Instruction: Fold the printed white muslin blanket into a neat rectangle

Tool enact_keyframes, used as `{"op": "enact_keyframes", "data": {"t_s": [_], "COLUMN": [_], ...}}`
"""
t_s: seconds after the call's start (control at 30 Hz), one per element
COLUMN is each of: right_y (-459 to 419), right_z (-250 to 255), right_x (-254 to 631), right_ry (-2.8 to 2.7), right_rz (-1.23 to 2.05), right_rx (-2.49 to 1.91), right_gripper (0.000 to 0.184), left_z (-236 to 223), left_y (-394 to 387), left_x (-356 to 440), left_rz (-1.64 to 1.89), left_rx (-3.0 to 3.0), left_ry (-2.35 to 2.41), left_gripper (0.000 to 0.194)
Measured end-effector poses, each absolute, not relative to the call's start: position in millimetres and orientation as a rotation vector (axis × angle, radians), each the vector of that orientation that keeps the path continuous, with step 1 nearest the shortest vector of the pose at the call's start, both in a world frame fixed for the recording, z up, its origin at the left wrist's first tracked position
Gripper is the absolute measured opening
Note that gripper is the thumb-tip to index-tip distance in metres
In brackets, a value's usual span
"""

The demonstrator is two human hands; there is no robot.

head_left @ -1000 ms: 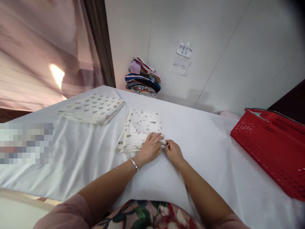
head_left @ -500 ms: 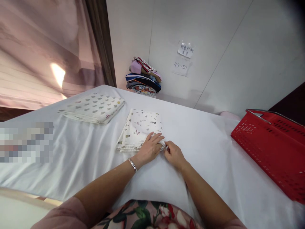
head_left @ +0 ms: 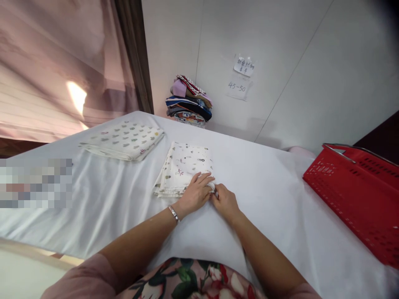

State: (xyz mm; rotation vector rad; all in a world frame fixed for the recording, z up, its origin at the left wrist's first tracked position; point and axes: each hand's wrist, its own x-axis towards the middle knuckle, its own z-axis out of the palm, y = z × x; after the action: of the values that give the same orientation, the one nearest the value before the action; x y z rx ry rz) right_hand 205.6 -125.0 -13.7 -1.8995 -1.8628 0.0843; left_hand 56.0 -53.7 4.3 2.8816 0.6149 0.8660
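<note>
A folded white cloth with small printed figures (head_left: 187, 164) lies in layers on the white-covered table (head_left: 258, 195). My left hand (head_left: 198, 189), with a silver bracelet at the wrist, rests on the cloth's near right corner, fingers stretched over the top layer; its thumb is hidden. At that same corner, my right hand (head_left: 226, 201) pinches the cloth's edge between thumb and bent fingers. Both hands nearly touch. Farther left lies another folded white cloth with a grey leaf-like print (head_left: 124, 139).
On the right stands a red plastic basket (head_left: 352, 195) with metal handles. Beyond the table's far edge, a pile of folded fabrics (head_left: 188, 101) rests against the wall, near taped paper notes (head_left: 240, 79). A pink curtain (head_left: 62, 62) hangs at left. A blurred-out patch covers the table's left side.
My right hand has shifted slightly left, closer under my left hand, still at the cloth's corner. My left hand stays in place; the camera view has moved a little.
</note>
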Motion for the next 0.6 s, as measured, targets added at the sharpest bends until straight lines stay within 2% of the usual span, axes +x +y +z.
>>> {"op": "enact_keyframes", "data": {"t_s": [0.2,0.37,0.6], "right_y": [-124,-123,-127], "right_z": [-16,-16,-10], "right_x": [210,212,213], "right_ry": [-1.892,-1.917,-1.949], "right_rz": [0.070,0.053,0.045], "right_rx": [-1.912,-1.889,-1.902], "right_gripper": [0.017,0.013,0.017], "left_z": [10,6,-2], "left_y": [-53,-40,-27], "left_x": [38,1,-48], "left_rz": [0.876,0.858,0.828], "left_rx": [2.830,2.851,2.970], "left_ry": [0.643,0.797,0.943], "left_gripper": [0.013,0.032,0.044]}}
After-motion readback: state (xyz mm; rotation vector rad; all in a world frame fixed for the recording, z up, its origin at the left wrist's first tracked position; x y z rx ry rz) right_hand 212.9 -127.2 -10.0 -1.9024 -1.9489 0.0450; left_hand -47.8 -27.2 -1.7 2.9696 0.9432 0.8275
